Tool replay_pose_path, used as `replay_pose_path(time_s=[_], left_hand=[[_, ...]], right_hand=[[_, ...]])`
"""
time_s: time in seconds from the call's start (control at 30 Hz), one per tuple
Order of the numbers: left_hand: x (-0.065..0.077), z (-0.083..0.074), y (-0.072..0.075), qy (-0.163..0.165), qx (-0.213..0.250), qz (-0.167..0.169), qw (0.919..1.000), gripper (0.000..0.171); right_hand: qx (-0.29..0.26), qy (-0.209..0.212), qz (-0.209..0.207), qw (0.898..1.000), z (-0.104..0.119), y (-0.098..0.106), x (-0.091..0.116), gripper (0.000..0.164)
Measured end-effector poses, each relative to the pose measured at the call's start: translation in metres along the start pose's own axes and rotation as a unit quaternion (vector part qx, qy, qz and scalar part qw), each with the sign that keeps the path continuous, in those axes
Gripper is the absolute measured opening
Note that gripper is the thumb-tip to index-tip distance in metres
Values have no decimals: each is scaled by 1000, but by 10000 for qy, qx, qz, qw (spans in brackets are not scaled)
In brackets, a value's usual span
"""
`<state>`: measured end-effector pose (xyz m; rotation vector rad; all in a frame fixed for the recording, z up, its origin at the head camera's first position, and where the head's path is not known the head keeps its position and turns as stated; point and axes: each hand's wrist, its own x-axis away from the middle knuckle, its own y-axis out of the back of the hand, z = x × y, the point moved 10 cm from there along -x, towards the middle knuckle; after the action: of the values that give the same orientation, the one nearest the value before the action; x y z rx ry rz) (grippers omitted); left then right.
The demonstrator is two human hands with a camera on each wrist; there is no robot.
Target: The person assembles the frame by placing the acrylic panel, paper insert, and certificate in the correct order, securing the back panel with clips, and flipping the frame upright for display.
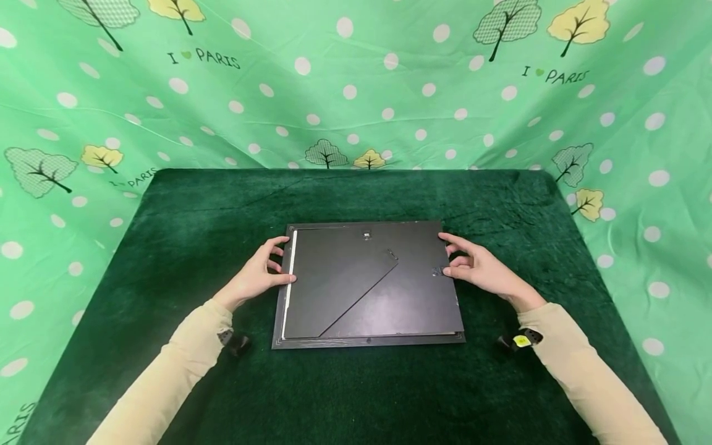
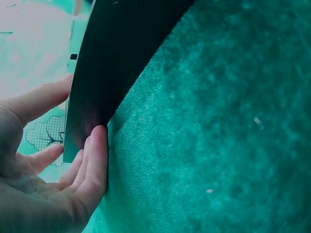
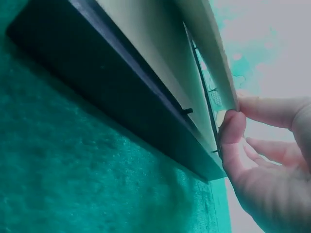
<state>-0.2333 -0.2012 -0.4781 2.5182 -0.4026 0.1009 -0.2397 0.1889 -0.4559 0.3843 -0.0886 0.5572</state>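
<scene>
A dark picture frame [image 1: 367,341] lies face down, showing its black backing board [image 1: 345,278] with a diagonal slit and small metal fittings. My left hand [image 1: 256,272] grips the frame's left side, thumb on top and fingers along the outer edge. At the right side, my right hand [image 1: 478,266] pinches the edge of the backing board between thumb and fingers. In the right wrist view, the board [image 3: 214,53] stands tilted up from the frame [image 3: 121,97], with a gap between them. Small dark tabs [image 3: 187,111] stick out along the frame's inner edge. The frame's front is hidden.
A dark green cloth [image 1: 367,395] covers the table under the frame. Behind and at both sides hangs a light green curtain [image 1: 345,74] with white dots and printed trees. Each wrist carries a strapped-on camera, the right strap [image 1: 525,340] with a yellow tag.
</scene>
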Motion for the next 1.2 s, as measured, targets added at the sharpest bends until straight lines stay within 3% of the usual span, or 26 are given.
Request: replay_pose_path(time_s=[0.13,0.4,0.87,1.0,1.2], left_hand=[[1,0,0,-1,58,29,10000,83],[1,0,1,-99,85,35,9999,82],[-4,1,3,101,-63,-71,9999,79],[-7,0,3,162,-32,-52,9999,79],[-9,3,2,237,66,6,9997,79]], right_hand=[[108,-77,168,9998,-2,-3,-1,72],[933,-60,176,9955,-2,-10,-3,72],[2372,150,266,9710,12,-13,-8,67],[2527,212,270,9669,14,-13,-9,66],[2329,270,246,9718,14,-12,-9,66]])
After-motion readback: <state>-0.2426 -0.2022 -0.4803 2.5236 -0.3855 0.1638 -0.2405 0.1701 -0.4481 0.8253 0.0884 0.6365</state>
